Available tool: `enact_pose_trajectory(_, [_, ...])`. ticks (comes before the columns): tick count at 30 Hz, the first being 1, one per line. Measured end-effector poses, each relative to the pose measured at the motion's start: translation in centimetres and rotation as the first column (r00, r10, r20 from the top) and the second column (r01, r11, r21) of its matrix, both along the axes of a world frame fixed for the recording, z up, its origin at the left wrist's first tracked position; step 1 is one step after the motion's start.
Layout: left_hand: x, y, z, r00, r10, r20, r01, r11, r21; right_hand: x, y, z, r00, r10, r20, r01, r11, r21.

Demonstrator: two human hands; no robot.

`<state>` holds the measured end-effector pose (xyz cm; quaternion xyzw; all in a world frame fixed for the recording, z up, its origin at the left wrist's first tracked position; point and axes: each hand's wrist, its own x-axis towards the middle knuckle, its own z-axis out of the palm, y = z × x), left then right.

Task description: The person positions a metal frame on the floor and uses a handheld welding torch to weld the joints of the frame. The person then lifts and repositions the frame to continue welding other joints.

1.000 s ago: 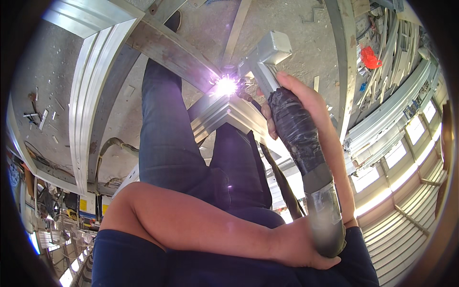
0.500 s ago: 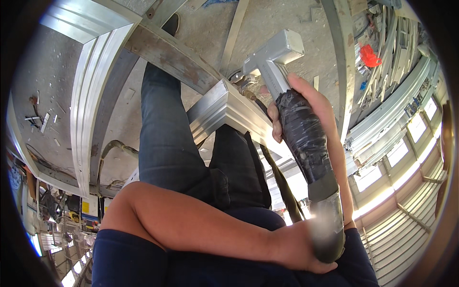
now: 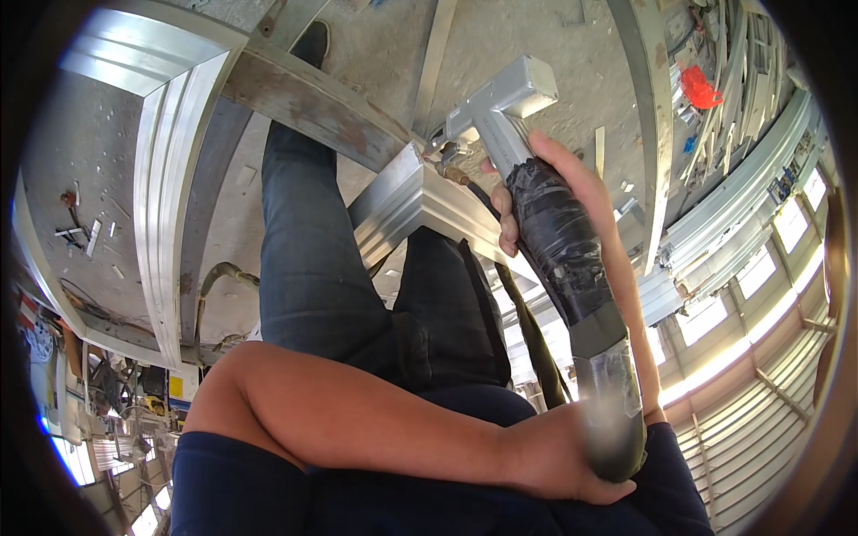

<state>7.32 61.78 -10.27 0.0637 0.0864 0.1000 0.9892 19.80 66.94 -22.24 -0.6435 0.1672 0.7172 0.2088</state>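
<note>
A long power tool (image 3: pixel 563 241) with a silver, box-like angled head and a black-taped body slants across the right half of the view. Around the body just behind the head, my right hand (image 3: pixel 581 179) is closed, its thumb and fingers on opposite sides. My left forearm crosses in front of me, and my left hand (image 3: pixel 563 451) is closed about the tool's rounded rear end. Beside the tool's tip is the mitred corner of a ridged silver metal frame (image 3: pixel 420 192). Small metal and brass-coloured fittings (image 3: pixel 454 170) show there; how they join the tool is unclear.
Another ridged silver frame (image 3: pixel 170 196) bends along the left. A scuffed metal beam (image 3: pixel 322 107) crosses above my leg. A dark hose or strap (image 3: pixel 532 339) hangs beneath the tool. Metal lengths (image 3: pixel 733 214) and a red plastic bag (image 3: pixel 700 87) lie at the right.
The tool's head and my right hand have shifted slightly left in view. The surroundings have shifted a little too. Both hands keep their hold.
</note>
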Motion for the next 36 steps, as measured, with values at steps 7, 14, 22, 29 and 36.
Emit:
enact_pose_trajectory(7, [0.5, 0.1, 0.2, 0.999, -0.036, -0.001, 0.036, 0.999, -0.014, 0.6, -0.2, -0.1, 0.999, -0.019, -0.032, 0.019, 1.0, 0.011])
enact_pose_trajectory(14, [0.9, -0.3, 0.6, 1.0, -0.009, -0.006, 0.008, 1.0, -0.024, 0.7, -0.1, 0.5, 1.0, 0.0, -0.024, 0.0, 1.0, -0.02])
enact_pose_trajectory(22, [0.8, -0.1, 0.8, 0.995, -0.087, 0.048, 0.088, 0.995, -0.035, 0.6, 0.3, 1.8, 1.0, 0.013, 0.002, -0.013, 1.0, 0.008])
enact_pose_trajectory(29, [1.4, -0.7, 0.5, 0.999, 0.005, -0.039, -0.002, 0.998, 0.056, 2.0, -1.4, 0.3, 0.973, -0.218, -0.081, 0.218, 0.976, 0.001])
enact_pose_trajectory(36, [1.9, -0.7, -0.1, 0.994, -0.068, -0.089, 0.07, 0.998, 0.009, 2.8, -3.5, -1.1, 0.924, -0.361, -0.13, 0.361, 0.932, -0.025])
